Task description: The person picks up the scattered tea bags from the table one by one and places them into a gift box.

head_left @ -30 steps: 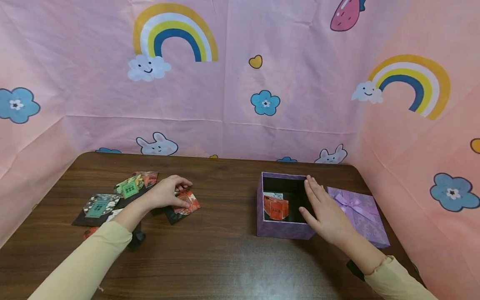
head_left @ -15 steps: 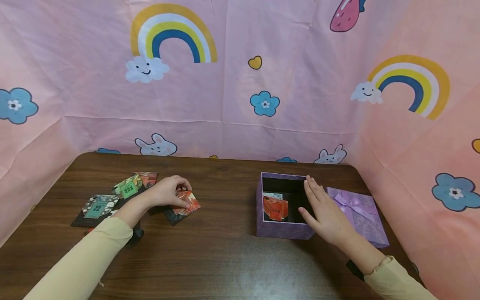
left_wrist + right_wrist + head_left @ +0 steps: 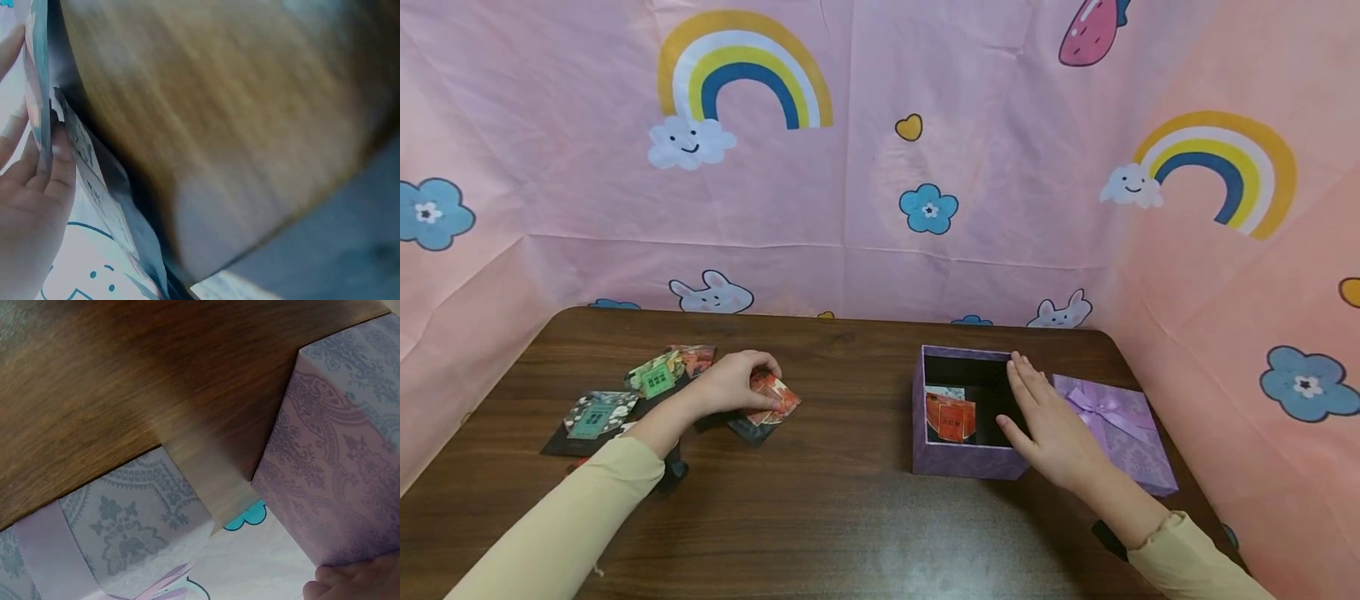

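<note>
Lying at the left of the brown wood-grain surface (image 3: 850,517), a flat black packet (image 3: 593,414) shows white blossoms printed round a teal label. Just beyond it is a green-labelled packet (image 3: 657,377) with a floral print, and a reddish packet (image 3: 702,358) lies next to that. More dark shapes, mostly hidden, show around the pale yellow sleeve (image 3: 565,517).

The left hand (image 3: 733,385) pinches a thin red packet (image 3: 782,400) between thumb and curled fingers, above another dark packet (image 3: 748,430); whether the two touch cannot be told. The left wrist view shows the held packet edge-on, as slim as a sheet.

Right of the middle stands a purple cardboard box (image 3: 966,461), block-shaped and black inside, its outer walls covered in swirling floral print. Within, near the left wall, an orange-red packet (image 3: 951,417) leans in front of a pale blue piece (image 3: 947,391).

The right hand (image 3: 1056,429) rests along the box's right rim, fingers straight and thumb spread. Just beside the box, with a gap between, lies its flat lilac lid (image 3: 1138,450), tied with a satiny ribbon bow (image 3: 1103,407). Creased pink cloth (image 3: 1225,333), printed with rainbows and flowers, hangs at the far right.
</note>
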A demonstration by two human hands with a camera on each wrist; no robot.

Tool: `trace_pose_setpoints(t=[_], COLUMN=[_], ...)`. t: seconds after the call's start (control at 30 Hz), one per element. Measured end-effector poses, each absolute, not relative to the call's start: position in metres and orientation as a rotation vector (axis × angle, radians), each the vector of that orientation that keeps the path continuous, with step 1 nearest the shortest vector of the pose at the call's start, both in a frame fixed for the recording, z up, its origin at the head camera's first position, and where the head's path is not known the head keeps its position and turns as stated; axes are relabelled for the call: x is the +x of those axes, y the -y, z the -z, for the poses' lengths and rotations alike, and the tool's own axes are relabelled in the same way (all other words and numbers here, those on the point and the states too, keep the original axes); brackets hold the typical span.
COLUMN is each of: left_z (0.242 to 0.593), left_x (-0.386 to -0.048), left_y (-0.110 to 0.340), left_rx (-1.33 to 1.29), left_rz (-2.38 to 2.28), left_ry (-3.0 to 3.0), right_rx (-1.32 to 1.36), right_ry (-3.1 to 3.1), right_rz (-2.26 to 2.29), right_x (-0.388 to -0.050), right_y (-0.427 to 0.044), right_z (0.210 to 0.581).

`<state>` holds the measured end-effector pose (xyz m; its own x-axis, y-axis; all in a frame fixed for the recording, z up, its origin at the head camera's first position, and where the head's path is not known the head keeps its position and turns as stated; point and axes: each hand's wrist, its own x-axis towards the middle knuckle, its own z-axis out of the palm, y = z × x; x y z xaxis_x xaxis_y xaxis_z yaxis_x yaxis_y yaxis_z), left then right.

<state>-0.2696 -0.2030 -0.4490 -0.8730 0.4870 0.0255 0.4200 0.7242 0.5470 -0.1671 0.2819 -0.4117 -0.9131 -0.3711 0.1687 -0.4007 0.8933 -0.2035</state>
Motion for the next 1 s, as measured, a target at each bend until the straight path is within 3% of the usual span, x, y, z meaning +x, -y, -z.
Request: trace_pose_setpoints(t=[1.0], left_z=[0.4], left_x=[-0.255], left_y=[0.193], left_rx=[0.334], left_rz=[-0.985], left_ry=[-3.058], right_rx=[0.616], right_ry=[2.92], right_rz=[-0.347], right_x=[-0.169], right_y=[-0.285], right_z=[0.417])
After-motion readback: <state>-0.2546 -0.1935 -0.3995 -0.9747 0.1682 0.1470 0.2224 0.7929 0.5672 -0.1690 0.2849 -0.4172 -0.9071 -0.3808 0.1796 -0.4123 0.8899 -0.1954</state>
